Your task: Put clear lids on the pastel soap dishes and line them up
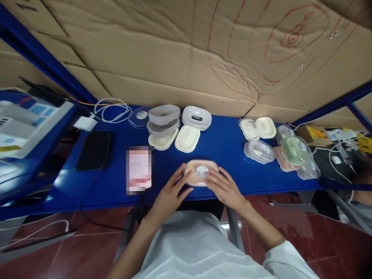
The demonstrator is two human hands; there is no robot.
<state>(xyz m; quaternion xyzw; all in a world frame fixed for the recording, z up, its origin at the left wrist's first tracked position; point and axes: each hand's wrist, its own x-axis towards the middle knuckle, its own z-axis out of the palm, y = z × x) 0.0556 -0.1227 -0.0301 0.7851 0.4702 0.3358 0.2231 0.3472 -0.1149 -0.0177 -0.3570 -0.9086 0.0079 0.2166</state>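
A pink oval plastic box (190, 179) with a round printed sticker on top lies at the front edge of the blue table, before me. At its left end is my left hand (171, 195), fingers spread around the rim and thumb toward the near side. My right hand (225, 188) rests over the right end, its fingertips on the top beside the sticker (201, 171). Between them the two hands hold the box. Behind it are a cream lid-like piece (187, 138), a pale grey oval box part (197, 118) with a slot, and a stack of grey parts (164, 114).
On the right stand wrapped boxes in cream (266, 127), grey (258, 151) and green (296, 150). A pixelated phone-like device (139, 170) lies left, near a black flat item (94, 150) and coiled white cable (113, 110). Cardboard (162, 50) walls the back. Part of another person shows far right.
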